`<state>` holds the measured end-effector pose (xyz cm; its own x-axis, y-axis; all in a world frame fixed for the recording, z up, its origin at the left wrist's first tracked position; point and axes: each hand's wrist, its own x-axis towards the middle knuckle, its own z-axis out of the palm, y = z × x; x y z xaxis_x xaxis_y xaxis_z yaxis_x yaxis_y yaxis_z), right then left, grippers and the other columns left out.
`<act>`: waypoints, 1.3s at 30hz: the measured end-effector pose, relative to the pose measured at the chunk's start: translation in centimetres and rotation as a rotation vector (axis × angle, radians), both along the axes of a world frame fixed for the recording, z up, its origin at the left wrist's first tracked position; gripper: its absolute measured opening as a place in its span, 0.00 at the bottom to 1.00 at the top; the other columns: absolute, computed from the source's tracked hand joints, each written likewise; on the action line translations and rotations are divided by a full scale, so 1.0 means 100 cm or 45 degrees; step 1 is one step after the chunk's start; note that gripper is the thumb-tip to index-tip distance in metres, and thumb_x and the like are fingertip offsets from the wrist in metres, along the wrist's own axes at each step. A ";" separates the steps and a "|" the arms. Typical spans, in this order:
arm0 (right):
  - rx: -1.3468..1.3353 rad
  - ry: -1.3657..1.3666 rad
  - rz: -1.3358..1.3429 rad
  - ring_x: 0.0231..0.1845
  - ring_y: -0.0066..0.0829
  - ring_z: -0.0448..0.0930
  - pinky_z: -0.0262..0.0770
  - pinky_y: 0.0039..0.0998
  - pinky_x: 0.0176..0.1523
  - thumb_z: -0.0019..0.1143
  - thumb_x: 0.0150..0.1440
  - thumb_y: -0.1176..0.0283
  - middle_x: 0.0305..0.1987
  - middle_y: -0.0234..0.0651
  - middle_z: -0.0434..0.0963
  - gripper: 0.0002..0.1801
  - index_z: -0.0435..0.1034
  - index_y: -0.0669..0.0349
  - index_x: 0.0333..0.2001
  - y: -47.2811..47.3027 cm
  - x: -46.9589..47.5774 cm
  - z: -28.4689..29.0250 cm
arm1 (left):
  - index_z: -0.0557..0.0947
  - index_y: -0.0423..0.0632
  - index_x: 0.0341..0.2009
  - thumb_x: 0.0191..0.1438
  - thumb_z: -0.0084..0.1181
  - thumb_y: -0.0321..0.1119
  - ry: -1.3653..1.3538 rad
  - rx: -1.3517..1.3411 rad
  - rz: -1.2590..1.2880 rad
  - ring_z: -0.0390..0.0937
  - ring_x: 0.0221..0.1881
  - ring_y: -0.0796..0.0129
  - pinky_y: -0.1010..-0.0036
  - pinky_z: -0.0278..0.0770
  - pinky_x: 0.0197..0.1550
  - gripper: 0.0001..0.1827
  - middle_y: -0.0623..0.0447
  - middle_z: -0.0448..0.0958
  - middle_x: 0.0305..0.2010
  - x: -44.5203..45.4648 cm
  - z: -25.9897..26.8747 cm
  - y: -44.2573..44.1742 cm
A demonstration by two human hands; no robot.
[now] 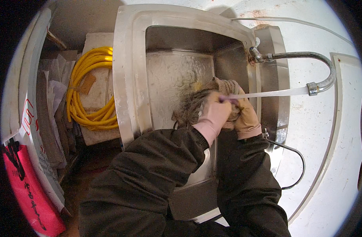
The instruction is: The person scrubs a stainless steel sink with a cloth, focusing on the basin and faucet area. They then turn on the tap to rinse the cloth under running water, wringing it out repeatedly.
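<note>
Both my hands are in pale pinkish gloves, low over the stainless steel sink. My left hand is closed on a wet, grey-brown cloth, with a small purple piece showing at its fingers. My right hand grips the cloth's right side; its fingertips are partly hidden behind the fabric. From the curved metal faucet at the right, a stream of water runs onto the cloth between my hands. Water ripples on the basin floor, beside a blurred yellowish spot.
A coiled yellow hose lies left of the sink on a pale block. Stacked sheets and a red bag with writing stand farther left. A thin dark hose curves by the white wall at the right.
</note>
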<state>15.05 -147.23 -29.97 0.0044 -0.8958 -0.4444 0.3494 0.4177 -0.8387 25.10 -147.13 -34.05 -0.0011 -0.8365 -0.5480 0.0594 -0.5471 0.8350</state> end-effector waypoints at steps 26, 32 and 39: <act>-0.405 0.449 0.065 0.56 0.35 0.71 0.64 0.33 0.61 0.47 0.49 0.80 0.57 0.44 0.68 0.23 0.64 0.67 0.52 0.026 0.040 0.052 | 0.73 0.41 0.47 0.61 0.43 0.40 1.743 0.460 0.448 0.72 0.46 0.64 0.69 0.69 0.52 0.17 0.49 0.75 0.45 0.027 0.022 -0.006; -0.249 1.755 0.070 0.42 0.41 0.74 0.68 0.34 0.48 0.51 0.57 0.64 0.40 0.47 0.73 0.14 0.69 0.66 0.37 -0.002 0.012 -0.008 | 0.68 0.46 0.51 0.51 0.48 0.28 0.083 -0.375 -0.595 0.76 0.40 0.54 0.66 0.73 0.42 0.20 0.44 0.77 0.35 0.023 0.011 0.002; -0.647 1.554 0.300 0.54 0.34 0.68 0.61 0.32 0.59 0.47 0.59 0.67 0.51 0.41 0.71 0.19 0.65 0.65 0.51 0.031 0.055 0.015 | 0.69 0.44 0.50 0.55 0.46 0.32 0.292 -0.347 -0.232 0.75 0.36 0.56 0.68 0.72 0.38 0.17 0.46 0.77 0.34 -0.012 -0.072 0.012</act>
<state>20.53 -144.09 -28.48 0.0226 -0.9943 0.1045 -0.7646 -0.0845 -0.6389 23.92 -145.92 -41.27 -0.2591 -0.9260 -0.2745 0.1837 -0.3262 0.9273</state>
